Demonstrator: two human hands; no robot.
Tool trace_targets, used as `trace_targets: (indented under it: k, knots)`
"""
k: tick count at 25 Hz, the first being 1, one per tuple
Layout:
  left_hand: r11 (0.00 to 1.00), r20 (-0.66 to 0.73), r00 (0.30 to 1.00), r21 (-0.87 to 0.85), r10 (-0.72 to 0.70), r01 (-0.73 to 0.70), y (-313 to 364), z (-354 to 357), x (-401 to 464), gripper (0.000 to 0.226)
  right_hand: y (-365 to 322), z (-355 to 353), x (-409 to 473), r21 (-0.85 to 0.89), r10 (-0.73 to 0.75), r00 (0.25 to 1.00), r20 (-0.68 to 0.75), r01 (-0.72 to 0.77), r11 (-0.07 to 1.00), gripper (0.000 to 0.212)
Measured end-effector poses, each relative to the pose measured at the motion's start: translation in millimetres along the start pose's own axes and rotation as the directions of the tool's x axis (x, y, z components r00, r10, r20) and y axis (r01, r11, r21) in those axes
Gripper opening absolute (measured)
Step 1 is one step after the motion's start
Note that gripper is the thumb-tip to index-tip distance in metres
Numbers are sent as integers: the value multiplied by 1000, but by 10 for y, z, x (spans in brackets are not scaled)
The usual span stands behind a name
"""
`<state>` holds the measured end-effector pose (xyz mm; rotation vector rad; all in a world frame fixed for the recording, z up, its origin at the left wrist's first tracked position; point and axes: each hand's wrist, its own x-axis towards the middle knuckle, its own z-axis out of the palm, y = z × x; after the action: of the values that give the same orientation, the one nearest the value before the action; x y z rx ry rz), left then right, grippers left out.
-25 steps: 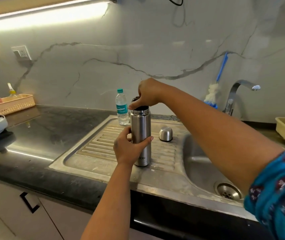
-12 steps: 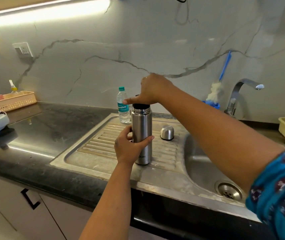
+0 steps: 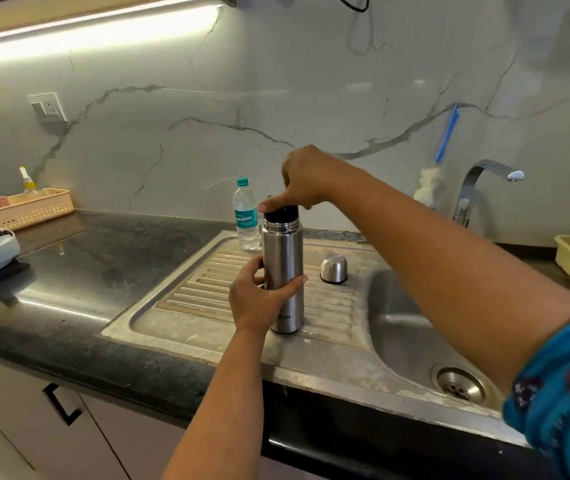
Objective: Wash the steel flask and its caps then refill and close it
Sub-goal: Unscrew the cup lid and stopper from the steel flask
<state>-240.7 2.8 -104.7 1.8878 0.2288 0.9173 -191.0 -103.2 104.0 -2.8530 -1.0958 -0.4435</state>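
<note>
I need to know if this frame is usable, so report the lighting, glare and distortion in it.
Head view: an under-cabinet light strip is blown out to white and throws a bright streak of glare on the black counter; the wide-angle lens bends the counter edge and enlarges the near right forearm; the steel flask, the left hand and the right hand are evenly lit and sharp.

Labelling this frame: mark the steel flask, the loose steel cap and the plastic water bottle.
steel flask (image 3: 285, 271), head view, middle of its bare steel body.
steel cap (image 3: 334, 269), head view, its domed side.
plastic water bottle (image 3: 245, 220), head view, on its label.
</note>
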Motion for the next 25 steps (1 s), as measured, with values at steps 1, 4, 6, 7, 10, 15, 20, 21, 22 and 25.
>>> trace_targets:
  k: [1,4,6,7,10,15,20,21,22,25]
  knots:
    - [1000,1,1000,3,0,0,-7,4,2,69,65,-64,4,66,-20,999,50,16,998,47]
    - [1000,1,1000,-5,3,-3,-31,10,7,72,165,-231,-22,211,-40,992,121,14,977,45]
    - [1000,-6,1000,-4,2,-2,-38,12,4,72,74,-134,-18,134,13,997,82,-24,991,71]
    - [1000,-12,1000,0,2,-2,-37,14,2,71,12,-25,-3,26,44,997,62,-46,999,77]
    - [1000,-22,1000,0,5,-5,-26,10,7,68,-103,165,20,-83,38,999,39,-35,996,76]
    - [1000,-6,1000,8,15,-15,-28,11,14,67,99,-114,-49,309,-163,942,294,67,949,52]
    - [999,-11,999,23,30,-30,-40,17,26,64,-11,-20,-50,164,-75,993,96,59,985,71]
    - [999,-17,999,26,28,-28,-41,17,25,65,-68,54,-38,58,-40,998,46,37,998,77]
    - [999,-23,999,28,27,-27,-41,17,24,66,-99,98,-28,0,-30,999,22,30,1000,77]
    - [999,-27,999,34,40,-39,-39,14,22,67,47,31,-28,130,-129,985,110,115,985,55]
